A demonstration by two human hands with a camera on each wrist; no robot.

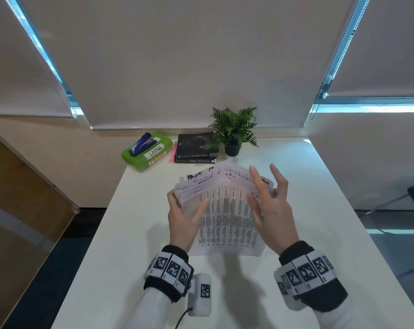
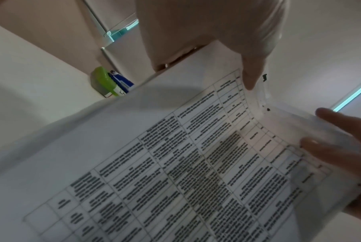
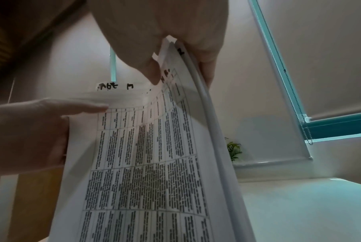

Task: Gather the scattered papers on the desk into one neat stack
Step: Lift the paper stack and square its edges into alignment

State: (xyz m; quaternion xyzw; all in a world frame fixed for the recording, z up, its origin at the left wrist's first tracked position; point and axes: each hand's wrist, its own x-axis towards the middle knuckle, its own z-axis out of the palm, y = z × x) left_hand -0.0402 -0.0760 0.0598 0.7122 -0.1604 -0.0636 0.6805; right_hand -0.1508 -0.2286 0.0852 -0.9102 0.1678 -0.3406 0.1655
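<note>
Head view, frame centre: left hand point(image 1: 183, 216) and right hand point(image 1: 271, 210) pinch the limp, bowing papers point(image 1: 227, 217) at both side edges; support them from beneath.

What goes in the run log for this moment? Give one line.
stage: squaring stack | papers: gathered, upright, bottom edge on desk | left hand: grips left edge | right hand: holds right edge | top edges: uneven

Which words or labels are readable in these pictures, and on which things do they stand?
"LARGE": white label on the green box, lid; repeated in red on its side.
Book spines: titles too small to read.
Papers: printed table blurred; black handwriting on top edges, unreadable.
Wristbands: square code patterns, no words.
</note>
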